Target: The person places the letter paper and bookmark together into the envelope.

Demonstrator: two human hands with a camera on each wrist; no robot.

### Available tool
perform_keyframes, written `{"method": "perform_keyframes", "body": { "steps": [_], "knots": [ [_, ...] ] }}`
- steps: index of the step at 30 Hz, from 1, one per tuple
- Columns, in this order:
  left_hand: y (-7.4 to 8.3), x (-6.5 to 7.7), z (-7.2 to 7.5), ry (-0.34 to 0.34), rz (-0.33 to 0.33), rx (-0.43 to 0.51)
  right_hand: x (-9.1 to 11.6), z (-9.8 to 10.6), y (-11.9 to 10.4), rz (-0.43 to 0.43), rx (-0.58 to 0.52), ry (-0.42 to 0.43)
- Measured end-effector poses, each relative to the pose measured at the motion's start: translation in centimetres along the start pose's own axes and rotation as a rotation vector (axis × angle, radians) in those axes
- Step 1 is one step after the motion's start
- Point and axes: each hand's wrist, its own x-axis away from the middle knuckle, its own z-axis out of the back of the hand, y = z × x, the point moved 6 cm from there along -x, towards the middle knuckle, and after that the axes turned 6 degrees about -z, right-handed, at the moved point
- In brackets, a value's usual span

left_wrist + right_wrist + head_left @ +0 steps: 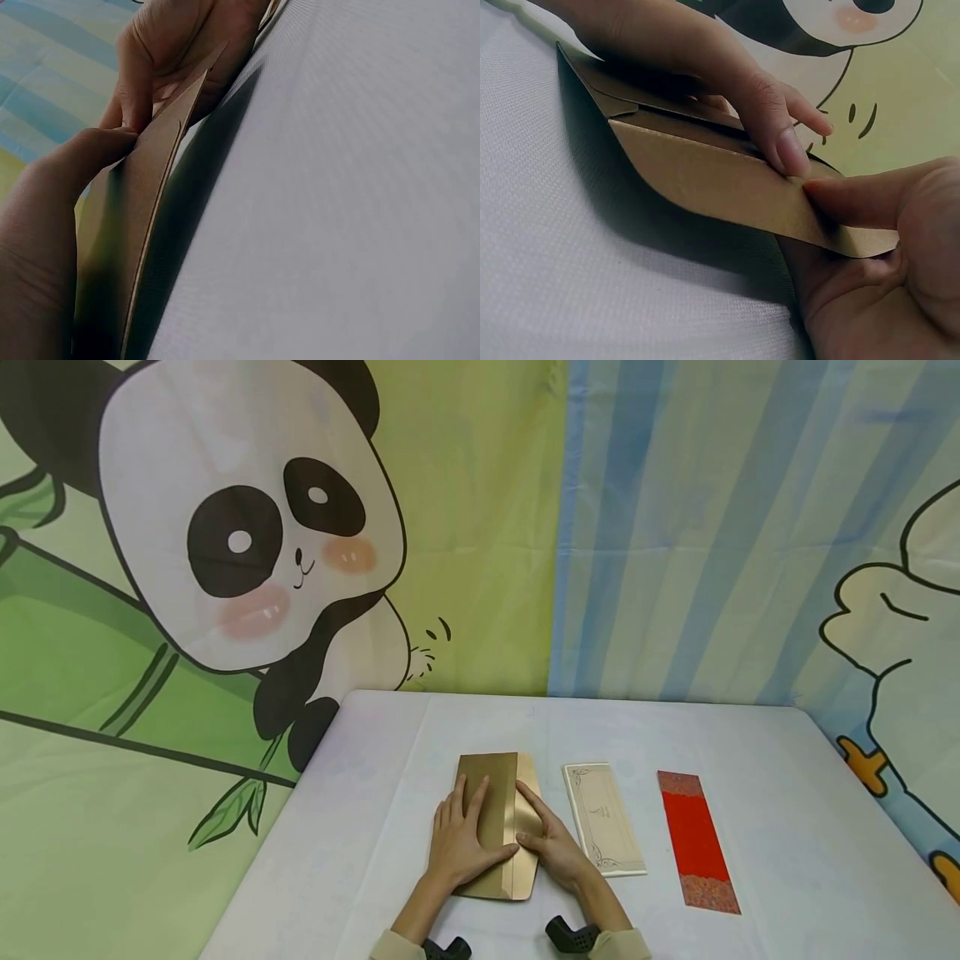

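Observation:
A gold envelope (487, 777) lies on the white table, its long flap (525, 881) folded out to the right. My left hand (459, 843) rests on the envelope's body with fingers spread, and its thumb reaches to the fold line. From the right side my right hand (561, 852) pinches the flap between thumb and fingers. In the right wrist view the flap (697, 180) stands raised off the cloth, with the right thumb (855, 196) on top and the other fingers beneath. The left wrist view shows the envelope's edge (154, 195) tilted up over its shadow.
Right of the envelope lies a cream card (603, 818) with a decorative border, close beside my right wrist. Farther right is a red strip (693, 835) with patterned ends. Behind the table (795, 760) hang printed curtains (480, 527).

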Motion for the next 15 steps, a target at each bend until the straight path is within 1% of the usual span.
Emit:
{"method": "perform_keyframes", "body": {
  "steps": [8, 15],
  "knots": [
    [-0.02, 0.16, 0.04, 0.000, 0.018, 0.028, 0.02, -0.06, 0.10, 0.003, -0.012, -0.021],
    [0.12, 0.10, 0.25, 0.023, 0.007, 0.042, 0.05, -0.18, -0.17, 0.001, -0.013, -0.025]
  ]
}}
